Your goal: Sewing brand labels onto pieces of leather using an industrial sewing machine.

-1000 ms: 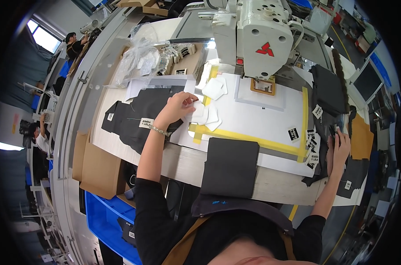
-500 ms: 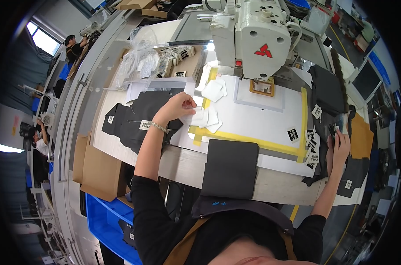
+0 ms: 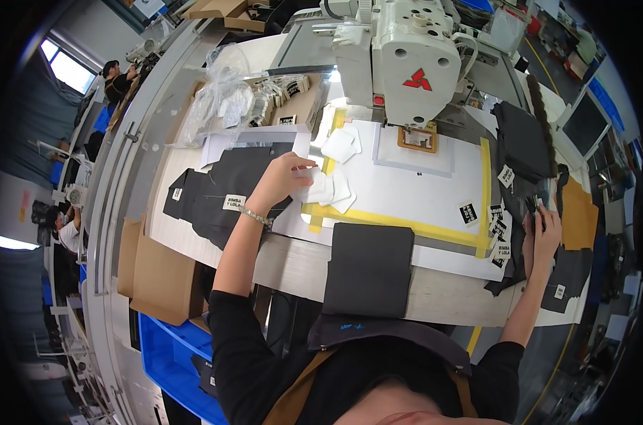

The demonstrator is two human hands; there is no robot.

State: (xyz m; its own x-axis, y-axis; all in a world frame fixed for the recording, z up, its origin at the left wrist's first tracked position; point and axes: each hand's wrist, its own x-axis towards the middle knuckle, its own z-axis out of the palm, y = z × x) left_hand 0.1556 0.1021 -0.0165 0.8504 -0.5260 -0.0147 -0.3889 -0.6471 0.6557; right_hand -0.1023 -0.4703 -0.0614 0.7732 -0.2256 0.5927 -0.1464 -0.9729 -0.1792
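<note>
Left hand (image 3: 282, 178) pinched on white fabric patch (image 3: 314, 185), just right of dark cut pieces (image 3: 222, 191) on surface (image 3: 300, 258). Right hand (image 3: 544, 230) closed over dark piece stack (image 3: 527, 212). Judged light, limp, thin; best taken by an edge.

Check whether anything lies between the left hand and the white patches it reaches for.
Nothing visible does. The left hand already has its fingertips on the white patches; the right hand rests far off on the dark fabric pieces.

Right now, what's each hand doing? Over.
Left hand pinching white patch. Right hand resting on dark fabric pieces. Sewing machine behind, nothing blocking.
</note>
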